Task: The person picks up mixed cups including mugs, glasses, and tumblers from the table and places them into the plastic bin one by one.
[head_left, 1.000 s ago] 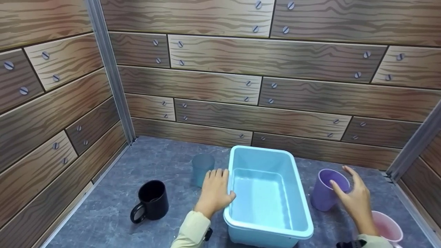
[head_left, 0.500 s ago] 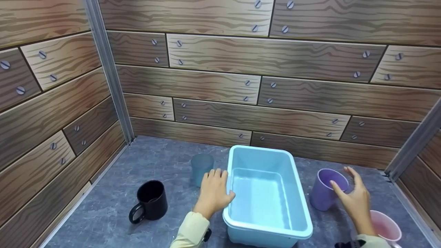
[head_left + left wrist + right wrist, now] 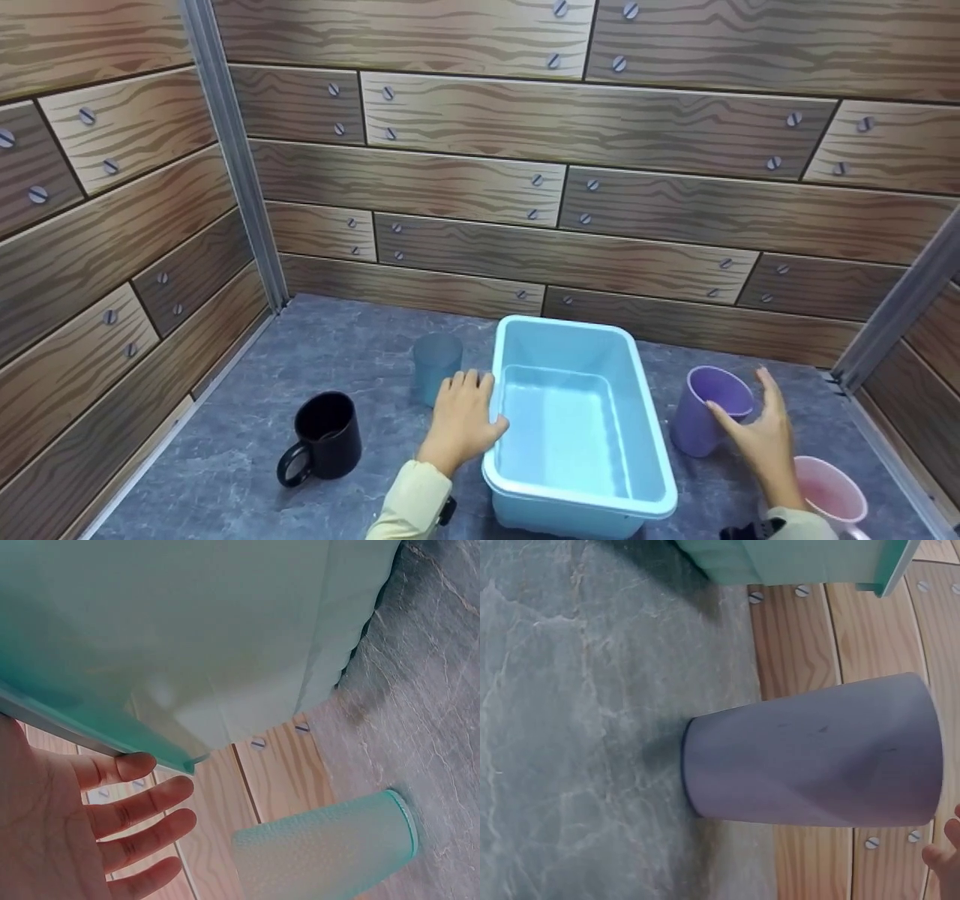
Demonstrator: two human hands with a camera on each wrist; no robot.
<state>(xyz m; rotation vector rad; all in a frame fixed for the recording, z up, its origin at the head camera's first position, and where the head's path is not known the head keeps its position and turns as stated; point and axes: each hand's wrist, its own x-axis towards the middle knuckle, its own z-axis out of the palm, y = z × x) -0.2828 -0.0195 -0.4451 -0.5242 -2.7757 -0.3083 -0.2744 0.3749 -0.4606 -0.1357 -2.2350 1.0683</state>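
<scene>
A light blue plastic basin (image 3: 654, 450) stands upright on the table. My left hand (image 3: 463, 416) rests on its left rim, thumb toward the inside; in the left wrist view the fingers (image 3: 146, 802) are spread and fairly straight below the rim. Behind that hand stands a translucent teal tumbler (image 3: 436, 364), partly hidden. On the basin's right is a purple cup (image 3: 694, 424), upright. My right hand (image 3: 761, 442) is spread at the cup's near right side, thumb by the rim; fingertips (image 3: 951, 832) show apart from the cup in the right wrist view.
A black mug (image 3: 334, 439) stands at the left, its handle toward the lower left. A pink mug (image 3: 829, 487) is close behind the right wrist, partly hidden by the forearm. Wood-patterned walls (image 3: 465, 180) enclose the grey marbled table (image 3: 225, 450).
The right hand has shifted slightly left at the purple cup, its thumb and fingers spreading wider. The left hand stays at the basin rim. The head view has shifted slightly.
</scene>
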